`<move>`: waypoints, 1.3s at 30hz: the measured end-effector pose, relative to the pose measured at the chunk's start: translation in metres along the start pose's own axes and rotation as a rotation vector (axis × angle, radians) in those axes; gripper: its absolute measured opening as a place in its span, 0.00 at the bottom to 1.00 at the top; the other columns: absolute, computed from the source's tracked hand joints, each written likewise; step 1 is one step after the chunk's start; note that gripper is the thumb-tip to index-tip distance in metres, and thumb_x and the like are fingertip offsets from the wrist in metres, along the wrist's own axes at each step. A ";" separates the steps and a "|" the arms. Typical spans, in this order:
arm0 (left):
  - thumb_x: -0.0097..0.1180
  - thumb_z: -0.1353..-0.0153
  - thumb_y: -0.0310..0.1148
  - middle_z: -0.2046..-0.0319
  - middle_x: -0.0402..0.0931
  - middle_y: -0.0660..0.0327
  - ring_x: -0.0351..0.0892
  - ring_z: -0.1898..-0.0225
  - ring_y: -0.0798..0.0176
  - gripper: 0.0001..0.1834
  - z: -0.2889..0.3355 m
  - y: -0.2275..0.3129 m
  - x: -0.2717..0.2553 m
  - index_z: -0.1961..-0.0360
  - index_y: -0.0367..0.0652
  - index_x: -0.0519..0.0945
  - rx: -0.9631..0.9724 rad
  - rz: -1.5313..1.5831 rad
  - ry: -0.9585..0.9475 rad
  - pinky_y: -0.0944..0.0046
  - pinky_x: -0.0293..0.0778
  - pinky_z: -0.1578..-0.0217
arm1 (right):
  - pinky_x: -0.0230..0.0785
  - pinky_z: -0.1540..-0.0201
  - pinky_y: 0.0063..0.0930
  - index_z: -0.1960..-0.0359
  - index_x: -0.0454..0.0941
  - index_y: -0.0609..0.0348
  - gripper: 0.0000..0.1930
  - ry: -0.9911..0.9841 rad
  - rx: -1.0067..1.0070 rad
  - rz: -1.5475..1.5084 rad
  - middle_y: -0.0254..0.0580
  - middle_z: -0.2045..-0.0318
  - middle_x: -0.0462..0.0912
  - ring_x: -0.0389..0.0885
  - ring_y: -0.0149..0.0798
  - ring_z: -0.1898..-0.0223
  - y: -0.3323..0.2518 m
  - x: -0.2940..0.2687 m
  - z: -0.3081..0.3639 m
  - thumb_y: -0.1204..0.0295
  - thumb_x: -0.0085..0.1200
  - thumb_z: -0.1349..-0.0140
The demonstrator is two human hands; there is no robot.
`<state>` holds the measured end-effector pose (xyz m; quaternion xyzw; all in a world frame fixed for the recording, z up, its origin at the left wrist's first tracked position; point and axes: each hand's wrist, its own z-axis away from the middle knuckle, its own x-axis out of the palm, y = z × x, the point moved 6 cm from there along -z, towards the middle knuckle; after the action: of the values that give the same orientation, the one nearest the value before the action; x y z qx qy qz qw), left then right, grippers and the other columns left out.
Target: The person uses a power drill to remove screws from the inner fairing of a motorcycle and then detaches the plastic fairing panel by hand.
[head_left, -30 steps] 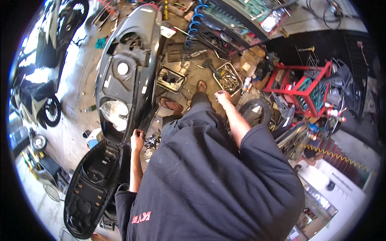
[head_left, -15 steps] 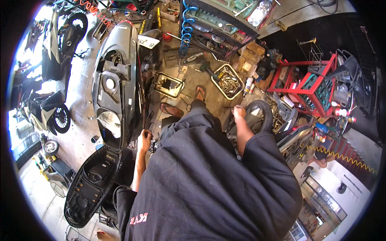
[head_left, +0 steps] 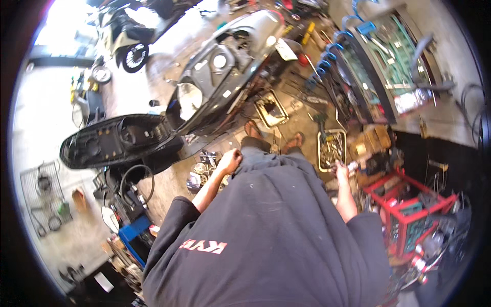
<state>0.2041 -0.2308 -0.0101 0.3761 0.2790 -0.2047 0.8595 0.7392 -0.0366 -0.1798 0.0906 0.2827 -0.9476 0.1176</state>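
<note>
Tray sits right of scooter, presumably keeping loose hardware together. Left hand, nearer scooter, appears curled; right hand is farther off. Whether either pinches anything cannot be told.

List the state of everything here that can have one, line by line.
Scooter seat: open, underside up
Scooter: standing
Rectangular pan: dark-stained inside
Blue hose: coiled
Tool tray: filled with metal pieces
Red tool cart: loaded
Left hand: fingers curled, contents unclear
Right hand: near the tool tray, grip unclear
</note>
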 end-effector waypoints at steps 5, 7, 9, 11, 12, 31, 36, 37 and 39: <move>0.54 0.37 0.38 0.62 0.81 0.46 0.81 0.57 0.45 0.14 -0.003 0.007 -0.011 0.59 0.37 0.78 0.002 0.033 0.052 0.54 0.74 0.54 | 0.76 0.68 0.28 0.49 0.78 0.59 0.14 0.075 -0.290 0.225 0.40 0.65 0.83 0.83 0.33 0.68 -0.076 0.044 0.018 0.75 0.57 0.37; 0.54 0.38 0.38 0.63 0.80 0.45 0.80 0.58 0.44 0.13 -0.007 0.016 -0.014 0.61 0.37 0.78 0.038 0.078 0.083 0.53 0.74 0.55 | 0.76 0.64 0.25 0.51 0.80 0.61 0.16 0.016 -0.409 0.239 0.42 0.62 0.85 0.84 0.31 0.66 -0.080 0.056 0.000 0.73 0.63 0.41; 0.54 0.39 0.36 0.63 0.80 0.44 0.79 0.56 0.41 0.11 -0.013 0.006 -0.011 0.63 0.38 0.77 0.058 0.102 0.088 0.49 0.73 0.54 | 0.75 0.66 0.23 0.56 0.82 0.62 0.14 -0.042 -0.337 0.416 0.39 0.68 0.86 0.84 0.31 0.72 -0.106 0.091 0.018 0.70 0.66 0.43; 0.54 0.39 0.36 0.63 0.80 0.45 0.78 0.56 0.41 0.11 -0.017 0.005 -0.016 0.63 0.38 0.77 0.057 0.080 0.072 0.50 0.73 0.54 | 0.75 0.65 0.24 0.60 0.83 0.62 0.13 -0.065 -0.379 0.515 0.39 0.69 0.87 0.84 0.28 0.72 -0.135 0.124 0.047 0.66 0.63 0.40; 0.54 0.39 0.35 0.63 0.80 0.45 0.79 0.56 0.42 0.11 -0.019 0.000 -0.019 0.63 0.38 0.77 0.064 0.077 0.067 0.50 0.73 0.54 | 0.75 0.64 0.24 0.60 0.83 0.63 0.12 -0.093 -0.372 0.482 0.39 0.69 0.87 0.84 0.28 0.71 -0.141 0.141 0.050 0.66 0.63 0.40; 0.55 0.39 0.34 0.66 0.80 0.47 0.81 0.61 0.45 0.10 -0.082 -0.187 -0.222 0.62 0.38 0.78 0.089 0.152 0.183 0.53 0.74 0.58 | 0.63 0.40 0.48 0.59 0.81 0.56 0.13 0.068 -1.310 1.117 0.51 0.58 0.82 0.79 0.50 0.51 -0.394 0.558 0.155 0.73 0.46 0.42; 0.55 0.38 0.33 0.68 0.80 0.46 0.81 0.65 0.47 0.10 -0.086 -0.207 -0.234 0.61 0.36 0.78 0.017 0.254 0.246 0.55 0.74 0.60 | 0.55 0.38 0.53 0.68 0.81 0.57 0.11 0.043 -1.412 1.434 0.47 0.68 0.83 0.78 0.49 0.56 -0.388 0.548 0.146 0.66 0.49 0.40; 0.54 0.37 0.33 0.68 0.80 0.46 0.81 0.65 0.47 0.10 -0.085 -0.210 -0.231 0.61 0.36 0.78 0.009 0.279 0.253 0.56 0.74 0.61 | 0.55 0.38 0.53 0.69 0.81 0.58 0.11 0.003 -1.454 1.394 0.46 0.68 0.84 0.78 0.49 0.55 -0.390 0.547 0.150 0.65 0.49 0.39; 0.54 0.38 0.33 0.67 0.81 0.46 0.81 0.64 0.47 0.10 -0.081 -0.209 -0.219 0.61 0.36 0.79 0.008 0.268 0.192 0.55 0.75 0.58 | 0.56 0.38 0.50 0.70 0.80 0.57 0.13 0.011 -1.547 1.418 0.46 0.70 0.82 0.77 0.49 0.57 -0.385 0.545 0.154 0.63 0.49 0.37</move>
<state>-0.1062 -0.2704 -0.0286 0.4311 0.3066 -0.0523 0.8470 0.0963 0.0969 0.0159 0.1398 0.6939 -0.2222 0.6705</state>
